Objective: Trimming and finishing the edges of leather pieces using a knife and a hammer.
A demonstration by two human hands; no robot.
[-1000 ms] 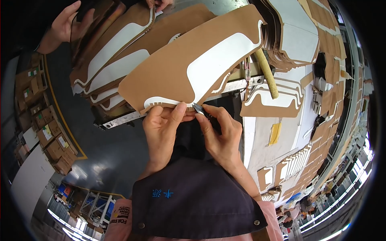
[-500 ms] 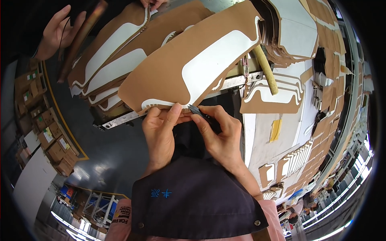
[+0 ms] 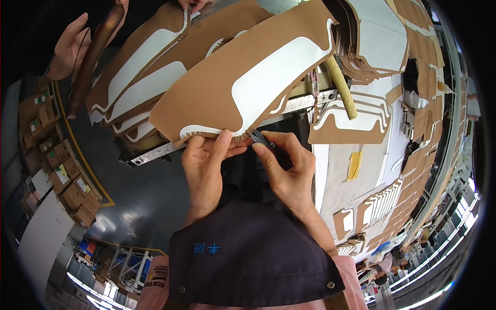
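Observation:
My left hand (image 3: 205, 168) pinches the notched lower edge of a large brown panel (image 3: 194, 103) with a white shaped layer (image 3: 268, 67) on its face. The panel slants up to the right over a pile of similar pieces (image 3: 144, 72). In my right hand (image 3: 287, 175), thumb and fingers are closed on a small dark cutting tool (image 3: 268, 142), its tip at the panel's edge just right of my left thumb and fingers. A yellow rod-like handle (image 3: 340, 88) lies beyond the panel's right end, by a metal rail (image 3: 152, 154).
Co-workers' hands show at upper left (image 3: 70, 46), beside a long dark-brown bar (image 3: 88, 67), and at the top (image 3: 194, 5). To the right are panel stacks (image 3: 380, 46) and a pale bench (image 3: 336, 175) holding cut pieces. Cardboard boxes (image 3: 72, 183) stand on the floor at left.
The panel has shifted slightly up and left. My right hand and tool have moved a little right along its edge. The co-worker's dark bar has swung further into view at upper left.

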